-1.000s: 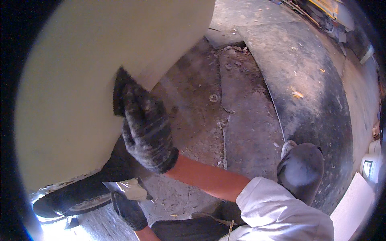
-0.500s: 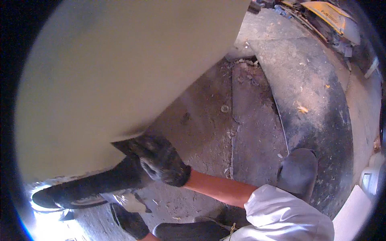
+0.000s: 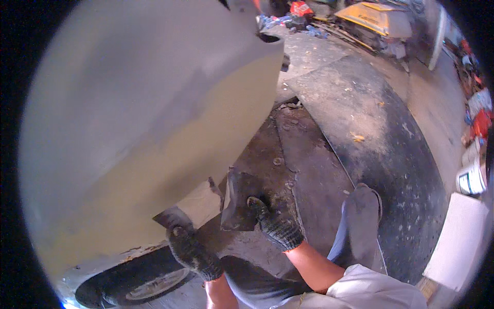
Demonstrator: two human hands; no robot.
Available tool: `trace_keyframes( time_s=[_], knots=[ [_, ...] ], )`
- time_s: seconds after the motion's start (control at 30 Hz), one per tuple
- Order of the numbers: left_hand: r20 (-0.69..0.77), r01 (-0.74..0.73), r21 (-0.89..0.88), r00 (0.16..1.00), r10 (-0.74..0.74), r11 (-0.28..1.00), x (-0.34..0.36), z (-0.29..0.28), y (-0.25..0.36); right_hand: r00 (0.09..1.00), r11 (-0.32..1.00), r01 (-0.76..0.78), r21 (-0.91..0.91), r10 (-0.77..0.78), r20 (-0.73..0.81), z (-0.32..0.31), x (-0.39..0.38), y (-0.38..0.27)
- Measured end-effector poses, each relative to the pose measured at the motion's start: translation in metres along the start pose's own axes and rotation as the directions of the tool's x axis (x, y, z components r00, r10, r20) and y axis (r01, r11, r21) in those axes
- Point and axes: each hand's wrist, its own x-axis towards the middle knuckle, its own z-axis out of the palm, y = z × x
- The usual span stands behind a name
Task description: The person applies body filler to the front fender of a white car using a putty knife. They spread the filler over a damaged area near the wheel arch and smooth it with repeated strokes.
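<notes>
The gloved right hand (image 3: 275, 226) grips a dark flat sanding sheet (image 3: 242, 201) just below the pale, filler-coated car body panel (image 3: 154, 129), fingers curled over its near edge. The gloved left hand (image 3: 191, 252) pinches what looks like a smaller dark scrap (image 3: 172, 219) at the panel's lower edge, above the wheel (image 3: 139, 283). Sanding well here probably calls for keeping the sheet flat with even pressure.

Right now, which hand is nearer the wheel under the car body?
Left. The left hand sits just above the wheel; the right hand is farther off, holding a dark sheet.
</notes>
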Motion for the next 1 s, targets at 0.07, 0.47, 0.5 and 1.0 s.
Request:
trace_keyframes(
  time_s=[0.07,0.47,0.5,1.0],
  knots=[
    [0.097,0.032,-0.011,0.995,-0.030,0.999,0.007,0.005,0.003,0.994,0.988,0.059,-0.144,-0.072,-0.081,-0.004,0.000,-0.010],
    [0.631,0.279,-0.215,0.771,-0.085,0.936,0.007,0.033,0.012,0.894,0.920,-0.389,-0.040,0.366,-0.257,-0.027,0.009,-0.016],
    [0.719,-0.095,-0.120,0.678,0.152,0.988,0.014,0.035,0.011,0.927,0.893,-0.356,-0.276,0.300,-0.225,-0.027,0.010,-0.013],
    [0.447,0.443,-0.265,0.844,-0.298,0.856,0.003,-0.034,0.018,0.894,0.837,-0.274,0.474,0.403,-0.195,-0.060,0.061,-0.027]
  ],
)
